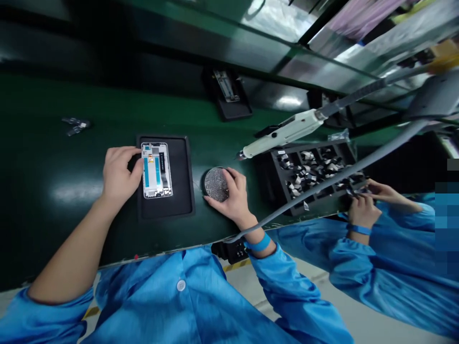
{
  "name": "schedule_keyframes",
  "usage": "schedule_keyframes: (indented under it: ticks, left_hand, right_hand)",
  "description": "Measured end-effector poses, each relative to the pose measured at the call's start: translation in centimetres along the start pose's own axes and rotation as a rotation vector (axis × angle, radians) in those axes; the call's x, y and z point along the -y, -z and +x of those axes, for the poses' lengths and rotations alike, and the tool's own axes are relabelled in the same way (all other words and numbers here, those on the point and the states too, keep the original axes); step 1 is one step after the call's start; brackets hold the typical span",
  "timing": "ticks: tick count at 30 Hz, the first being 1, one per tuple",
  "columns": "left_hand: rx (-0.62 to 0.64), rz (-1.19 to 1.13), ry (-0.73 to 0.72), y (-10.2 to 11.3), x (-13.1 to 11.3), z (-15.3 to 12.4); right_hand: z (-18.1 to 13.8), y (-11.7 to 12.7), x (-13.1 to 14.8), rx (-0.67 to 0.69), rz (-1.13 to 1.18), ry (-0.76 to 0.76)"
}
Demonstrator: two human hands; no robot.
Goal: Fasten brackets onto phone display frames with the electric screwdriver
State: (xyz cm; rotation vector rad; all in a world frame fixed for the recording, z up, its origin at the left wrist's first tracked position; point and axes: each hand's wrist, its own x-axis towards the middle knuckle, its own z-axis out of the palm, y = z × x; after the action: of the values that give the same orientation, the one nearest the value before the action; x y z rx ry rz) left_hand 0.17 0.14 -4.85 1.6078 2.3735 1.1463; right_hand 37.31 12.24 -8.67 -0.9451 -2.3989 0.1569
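My left hand (123, 173) is at the left edge of a smartphone mid-frame (157, 170), its thumb and index finger closed on that edge. Blue strips, a dark flex cable and an orange connector show on the frame. It lies in the left part of a black tray (183, 179). To the right of the tray, my right hand (233, 198) is curled around a round dish (216, 184) full of tiny metallic pieces that look like screws. The thumb is at the dish's lower edge and the fingers are at its right side.
A pale electric screwdriver (283, 135) hangs at the right, with a grey cable (333, 179) crossing in front. Beyond it stands a compartment box (311, 174) of flex parts, where a co-worker's hands (366, 210) work. Another black tray (234, 111) sits behind; small clear plastic pieces (76, 125) lie left.
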Motion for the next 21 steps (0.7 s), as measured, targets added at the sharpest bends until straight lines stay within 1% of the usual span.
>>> schedule_keyframes:
  ticks: [3,4,6,8,9,10,12,14,17,19,21]
  left_hand:
    - [0.012,0.044,0.002,0.6,-0.5,-0.5]
    - [0.02,0.066,-0.019,1.0,-1.0,-1.1]
    - [0.063,0.106,-0.117,1.6,-2.3,-3.2]
    - [0.155,0.133,-0.279,1.9,-3.9,-5.9]
    - [0.205,0.144,-0.365,1.8,-4.8,-7.4]
    - [0.246,0.154,-0.438,1.7,-5.5,-8.7]
    - [0.291,0.176,-0.508,1.1,-6.8,-10.9]
    - [0.306,0.191,-0.485,0.5,-7.5,-12.3]
    - [0.345,0.209,-0.411,-0.1,-7.9,-13.2]
    - [0.364,0.21,-0.379,-0.3,-8.1,-13.4]
    - [0.366,0.195,-0.363,-0.3,-8.2,-13.5]
  right_hand:
    - [0.1,0.2,0.1,-0.04,-0.057,-0.039]
    - [0.1,0.5,0.4,-0.06,-0.075,-0.019]
    - [0.1,1.3,1.5,-0.115,-0.061,0.077]
    - [0.6,2.2,3.3,-0.143,0.063,0.16]
    - [1.0,2.5,4.2,-0.121,0.161,0.181]
    - [1.6,2.5,5.2,-0.068,0.267,0.19]
    - [3.2,2.0,6.7,0.052,0.403,0.202]
    - [5.1,0.9,7.6,0.145,0.426,0.218]
    - [7.6,-1.0,8.1,0.27,0.399,0.233]
    - [8.7,-1.7,8.3,0.329,0.397,0.245]
    - [9.4,-2.1,8.6,0.36,0.409,0.26]
